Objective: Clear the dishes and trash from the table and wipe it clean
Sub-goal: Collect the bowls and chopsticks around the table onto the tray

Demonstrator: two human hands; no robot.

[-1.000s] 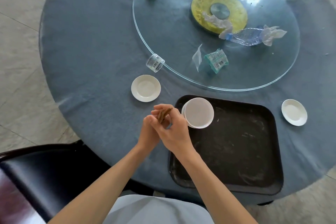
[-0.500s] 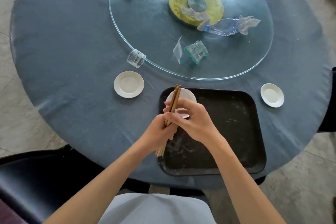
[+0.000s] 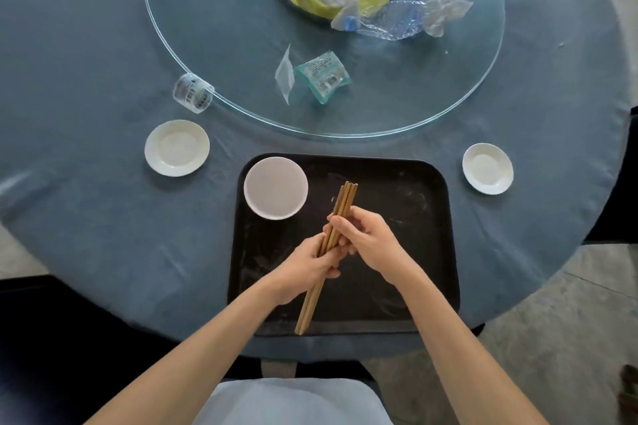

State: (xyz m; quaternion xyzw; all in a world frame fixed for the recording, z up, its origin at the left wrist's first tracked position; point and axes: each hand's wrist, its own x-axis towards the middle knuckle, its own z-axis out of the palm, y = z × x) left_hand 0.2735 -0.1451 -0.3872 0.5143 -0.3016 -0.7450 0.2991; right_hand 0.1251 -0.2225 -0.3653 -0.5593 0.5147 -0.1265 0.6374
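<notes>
I count one bundle of chopsticks [image 3: 340, 214], both my left hand [image 3: 307, 267] and right hand [image 3: 367, 241] gripping it over one black tray [image 3: 414, 252]; one bowl [image 3: 275, 187] just beyond, two saucers, one [image 3: 176, 148] left, one [image 3: 487, 168] right.

Printing on the cup [image 3: 193, 93] and packet [image 3: 322, 76] — all illegible.

This looks like a place to eat, like a restaurant dining room. A big round table [image 3: 86, 45] with a blue cloth has a glass turning plate [image 3: 224, 28] in the middle. Little white dishes [image 3: 176, 148] and a black tray [image 3: 414, 252] sit on it.
</notes>
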